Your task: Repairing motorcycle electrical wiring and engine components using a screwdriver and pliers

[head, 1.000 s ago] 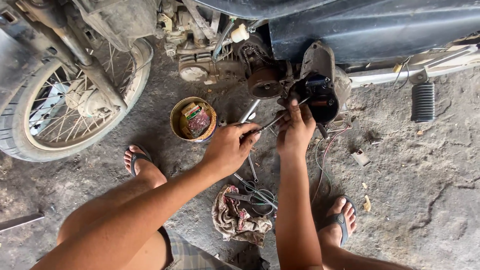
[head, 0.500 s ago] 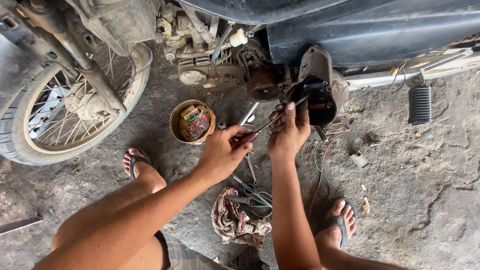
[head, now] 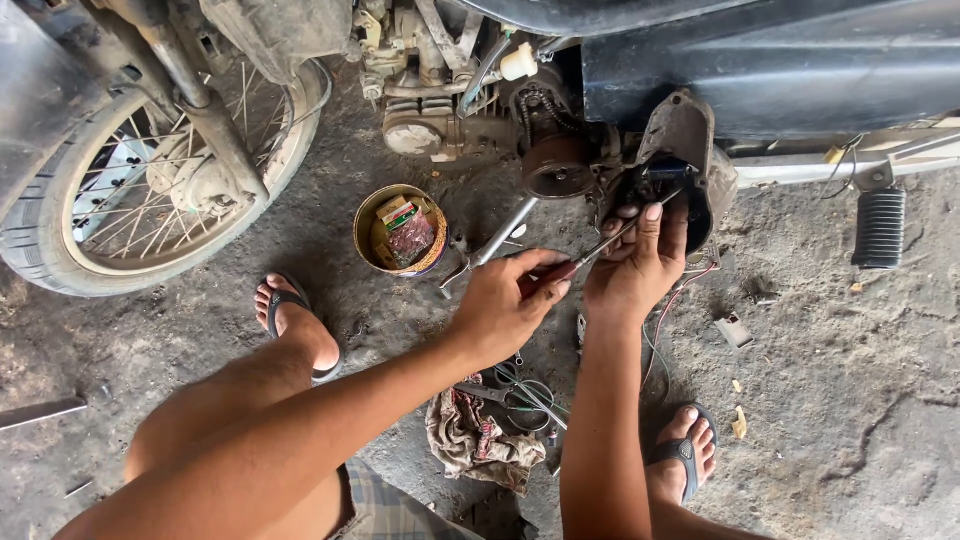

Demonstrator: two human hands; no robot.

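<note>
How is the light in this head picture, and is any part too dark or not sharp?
Head view: soft, even daylight falls on the grey concrete floor, without hard shadows; the black motorcycle body above is dark and hides detail; the open engine casing, where the right hand reaches, lies in shade; both hands look sharp; the spoked wheel bends slightly near the edge.

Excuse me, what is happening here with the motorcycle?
A person squats on the dirt floor beside a motorcycle with its side cover off. The left hand holds a red-handled screwdriver pointed into the open engine housing. The right hand reaches to the same opening. A round tin of small parts and a dirty rag lie nearby.
</note>
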